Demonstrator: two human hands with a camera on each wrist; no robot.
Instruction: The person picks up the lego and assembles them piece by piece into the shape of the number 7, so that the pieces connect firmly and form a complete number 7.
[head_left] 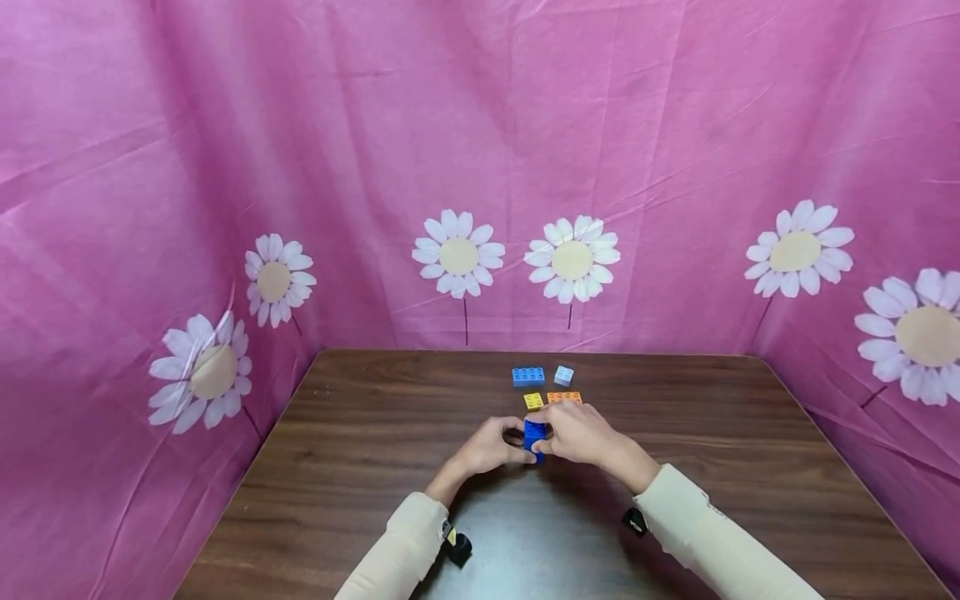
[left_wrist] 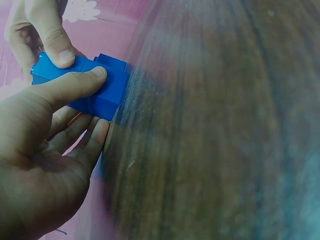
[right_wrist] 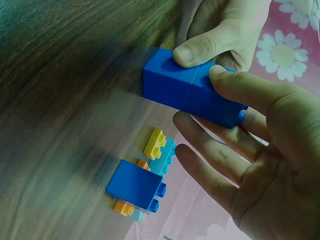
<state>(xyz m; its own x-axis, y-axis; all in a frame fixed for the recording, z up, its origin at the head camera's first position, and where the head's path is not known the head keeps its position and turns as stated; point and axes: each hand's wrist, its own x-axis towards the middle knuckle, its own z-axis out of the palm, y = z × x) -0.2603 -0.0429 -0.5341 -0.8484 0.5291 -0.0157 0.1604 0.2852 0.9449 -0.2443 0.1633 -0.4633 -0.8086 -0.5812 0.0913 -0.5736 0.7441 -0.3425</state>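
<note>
Two dark blue toy building bricks are joined one on top of the other, standing upright on the table. My left hand pinches the lower one from the left, its thumb on the near face. From the right, my right hand grips the upper brick between thumb and fingers. A seam between the two bricks shows in the right wrist view. Another dark blue brick stands apart on the table; in the head view my right hand hides it.
Behind the hands lie a yellow brick, an orange brick, a light blue brick and a small pale blue brick. The brown wooden table meets a pink flowered cloth at its back and sides.
</note>
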